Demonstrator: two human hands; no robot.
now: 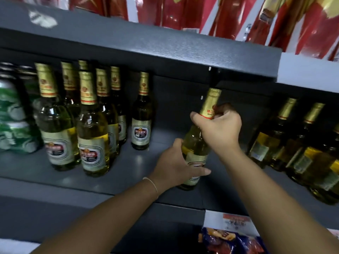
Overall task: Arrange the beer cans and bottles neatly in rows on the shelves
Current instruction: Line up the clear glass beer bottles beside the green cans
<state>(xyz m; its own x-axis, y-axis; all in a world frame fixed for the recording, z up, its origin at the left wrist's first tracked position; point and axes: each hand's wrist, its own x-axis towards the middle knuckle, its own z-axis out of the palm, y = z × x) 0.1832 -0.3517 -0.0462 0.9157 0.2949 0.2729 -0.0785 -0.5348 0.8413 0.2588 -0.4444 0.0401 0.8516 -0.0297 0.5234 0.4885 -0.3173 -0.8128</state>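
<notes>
Dim shelf (pixel 128 162), soft blur, edges bent, prob. glare on bottles (pixel 55 116).

A shop aisle, going by the dark grey display shelf (pixel 139 43) across the middle of the frame, stocked with many identical gold-foiled beer bottles (pixel 91 125), green cans (pixel 12 116) at far left, red boxed goods (pixel 183 11) along the top, snack packets (pixel 231 241) lower right

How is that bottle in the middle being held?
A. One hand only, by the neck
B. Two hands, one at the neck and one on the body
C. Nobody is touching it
B: the right hand grips the bottle at the neck, and the left hand holds its body.
</notes>
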